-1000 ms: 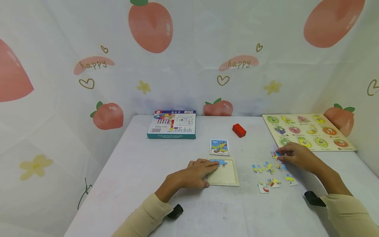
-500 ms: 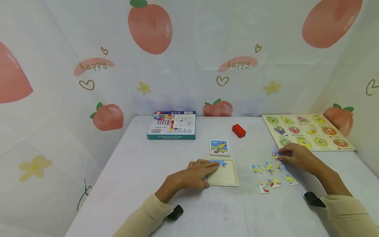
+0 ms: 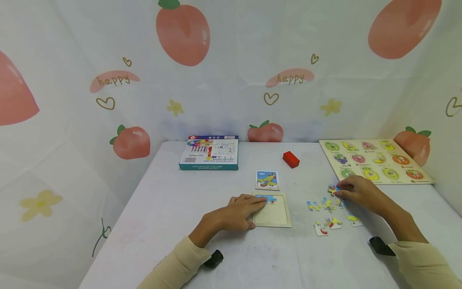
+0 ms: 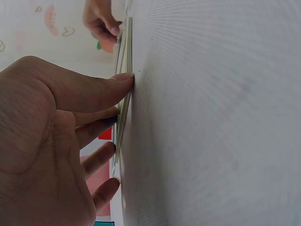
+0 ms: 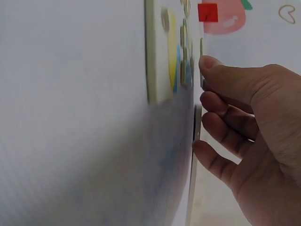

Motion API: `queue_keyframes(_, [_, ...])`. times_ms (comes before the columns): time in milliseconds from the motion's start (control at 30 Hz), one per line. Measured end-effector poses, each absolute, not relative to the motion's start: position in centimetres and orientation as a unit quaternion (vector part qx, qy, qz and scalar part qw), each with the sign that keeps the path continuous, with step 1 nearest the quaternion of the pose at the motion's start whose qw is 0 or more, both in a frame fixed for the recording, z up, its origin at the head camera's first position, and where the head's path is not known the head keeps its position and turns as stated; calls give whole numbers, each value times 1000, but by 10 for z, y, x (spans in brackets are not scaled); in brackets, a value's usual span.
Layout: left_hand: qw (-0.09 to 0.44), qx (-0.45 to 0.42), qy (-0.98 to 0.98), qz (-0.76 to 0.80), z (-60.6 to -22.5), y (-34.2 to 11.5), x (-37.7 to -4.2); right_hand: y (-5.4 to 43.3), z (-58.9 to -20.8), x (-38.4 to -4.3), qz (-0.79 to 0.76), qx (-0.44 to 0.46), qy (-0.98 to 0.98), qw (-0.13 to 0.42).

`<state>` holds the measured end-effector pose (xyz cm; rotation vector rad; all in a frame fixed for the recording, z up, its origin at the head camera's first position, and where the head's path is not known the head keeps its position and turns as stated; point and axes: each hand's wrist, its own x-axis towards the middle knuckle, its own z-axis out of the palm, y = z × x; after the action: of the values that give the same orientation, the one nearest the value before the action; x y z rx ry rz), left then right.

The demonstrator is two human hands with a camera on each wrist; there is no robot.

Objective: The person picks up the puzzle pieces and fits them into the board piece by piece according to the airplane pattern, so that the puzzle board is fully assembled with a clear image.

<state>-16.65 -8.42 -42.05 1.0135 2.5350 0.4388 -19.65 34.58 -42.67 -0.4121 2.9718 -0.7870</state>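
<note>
- Left hand (image 3: 240, 210): straight fingers laid across the wooden puzzle tray (image 3: 276, 214), thumb at its near left corner; tray best steadied by light pressure.
- Right hand (image 3: 361, 192): jigsaw piece (image 3: 332, 190) pinched between thumb and fingertips, near the fruit board (image 3: 427, 180); neighbouring loose pieces (image 3: 320, 230) should be left undisturbed.
- Blue sky pieces (image 3: 271, 199) seated along the tray's far edge, partly hidden by fingers.
- Airplane card (image 3: 267, 180) placed just beyond; orientation best checked against it.

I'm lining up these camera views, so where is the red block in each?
Head: red block, right of centre, slightly below mid-height.
Left wrist: red block, left of centre, slightly below mid-height, partly hidden.
Right wrist: red block, near the top edge, right of centre.
Shared landmark: the right hand.
</note>
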Motion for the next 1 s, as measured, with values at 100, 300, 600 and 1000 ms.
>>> queue_keyframes(100, [187,360,901,154,-421,-84,-167,340,-426,-194,-252,-145,957,10])
queue_keyframes(300, [188,359,902,153,-421,-84,-167,323,-423,-192,-241,-168,956,-6])
queue_keyframes(600, [186,358,902,151,-422,-84,-167,297,-419,-191,-239,-195,951,0])
queue_keyframes(1000, [189,358,901,155,-423,-84,-168,262,-416,-190,-245,-226,943,11])
